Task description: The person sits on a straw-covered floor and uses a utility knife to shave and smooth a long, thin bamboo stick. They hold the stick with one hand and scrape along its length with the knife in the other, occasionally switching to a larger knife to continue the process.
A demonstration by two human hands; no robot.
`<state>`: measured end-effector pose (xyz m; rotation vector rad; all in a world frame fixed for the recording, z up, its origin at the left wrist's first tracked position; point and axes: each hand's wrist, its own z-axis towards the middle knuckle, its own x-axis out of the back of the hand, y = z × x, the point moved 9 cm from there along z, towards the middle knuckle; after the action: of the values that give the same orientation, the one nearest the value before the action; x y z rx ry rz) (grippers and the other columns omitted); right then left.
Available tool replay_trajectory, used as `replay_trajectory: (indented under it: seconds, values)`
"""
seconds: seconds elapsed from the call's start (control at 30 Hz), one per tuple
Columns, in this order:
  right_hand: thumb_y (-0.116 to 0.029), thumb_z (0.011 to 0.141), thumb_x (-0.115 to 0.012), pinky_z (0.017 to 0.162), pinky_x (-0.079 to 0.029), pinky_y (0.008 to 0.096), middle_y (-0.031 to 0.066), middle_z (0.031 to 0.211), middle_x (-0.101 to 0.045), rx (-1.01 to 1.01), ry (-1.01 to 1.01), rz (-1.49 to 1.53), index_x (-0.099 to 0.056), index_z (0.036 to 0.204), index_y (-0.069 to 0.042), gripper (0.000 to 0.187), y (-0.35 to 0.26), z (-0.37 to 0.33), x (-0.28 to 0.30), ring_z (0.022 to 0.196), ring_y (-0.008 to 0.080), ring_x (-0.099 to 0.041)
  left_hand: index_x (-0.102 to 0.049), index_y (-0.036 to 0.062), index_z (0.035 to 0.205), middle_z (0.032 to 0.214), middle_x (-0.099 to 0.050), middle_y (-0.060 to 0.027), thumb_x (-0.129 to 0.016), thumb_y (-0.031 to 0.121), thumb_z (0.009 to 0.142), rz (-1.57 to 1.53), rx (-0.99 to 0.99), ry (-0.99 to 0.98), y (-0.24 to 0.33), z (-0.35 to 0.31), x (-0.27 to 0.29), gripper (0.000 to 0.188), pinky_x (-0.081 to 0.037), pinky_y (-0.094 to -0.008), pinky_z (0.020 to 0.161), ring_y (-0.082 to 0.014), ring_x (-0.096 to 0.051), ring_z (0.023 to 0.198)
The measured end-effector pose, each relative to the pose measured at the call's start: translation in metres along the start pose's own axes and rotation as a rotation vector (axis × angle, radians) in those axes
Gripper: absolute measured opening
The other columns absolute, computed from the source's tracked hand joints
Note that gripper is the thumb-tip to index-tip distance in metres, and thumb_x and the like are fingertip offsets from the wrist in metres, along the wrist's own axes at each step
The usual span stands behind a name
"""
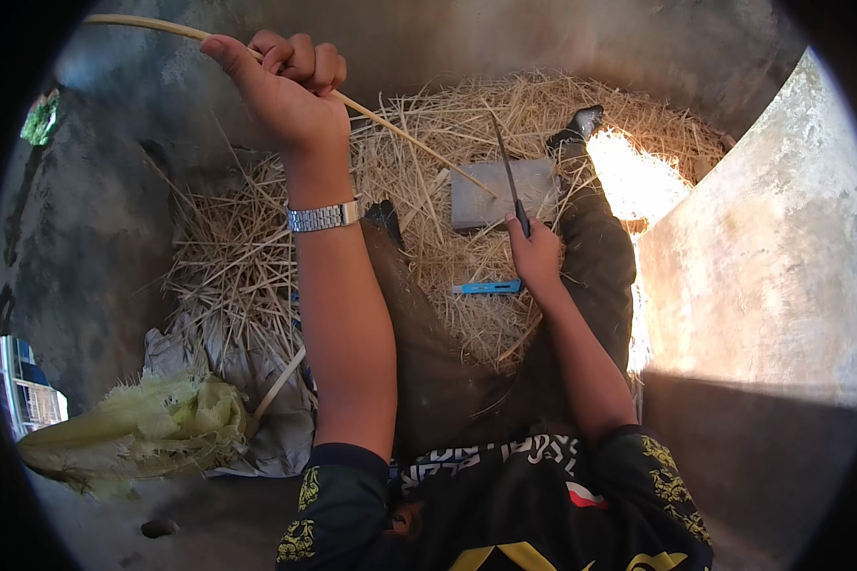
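My left hand [290,90], raised at the upper left, is closed around a long, thin, pale cane strip [400,131]. One end of the strip bends away past the thumb toward the upper left; the other slants down to a grey rectangular block [471,205] lying in the straw. In my right hand [535,249] is a knife [507,162] with a dark handle, its long narrow blade pointing up and away over the block. The blade stands close to the strip's lower end; whether they touch I cannot tell. A blue box cutter [488,286] lies between my legs, nearer than the block.
Straw-like shavings [248,247] cover the floor around my legs. A torn yellow-green sack [143,423] and a grey sheet [281,433] lie at the left. Rough concrete walls [762,238] rise on both sides and ahead. Bright sunlight falls beside my right leg.
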<state>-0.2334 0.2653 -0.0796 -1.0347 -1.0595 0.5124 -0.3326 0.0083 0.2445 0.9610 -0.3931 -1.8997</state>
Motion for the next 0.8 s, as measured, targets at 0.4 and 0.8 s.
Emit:
replay_trajectory:
  seconds: [0.4,0.8]
  values:
    - [-0.035,0.105,-0.059,0.039,-0.032,0.0282,-0.0031,0.059,-0.042,-0.304,-0.143,0.588,-0.052,0.092,-0.009,0.03,0.053,-0.022,-0.066,0.043,0.0084,-0.04,-0.023,0.0193,0.069,0.055,-0.015,0.006,-0.038,0.087,0.089,-0.051,0.039,-0.063,-0.005,0.001,-0.011,0.072,-0.014,-0.0308,0.052,-0.0115,-0.009,0.051]
    - [-0.032,0.105,-0.057,0.056,-0.041,0.0344,0.0053,0.063,-0.054,0.13,0.185,0.523,-0.059,0.092,0.001,0.036,-0.053,-0.016,0.037,0.057,0.0153,-0.052,-0.023,0.0186,0.069,0.055,-0.015,0.0056,-0.035,0.086,0.092,-0.021,0.011,-0.027,-0.005,-0.007,-0.011,0.072,-0.014,-0.0309,0.052,-0.0126,-0.01,0.051]
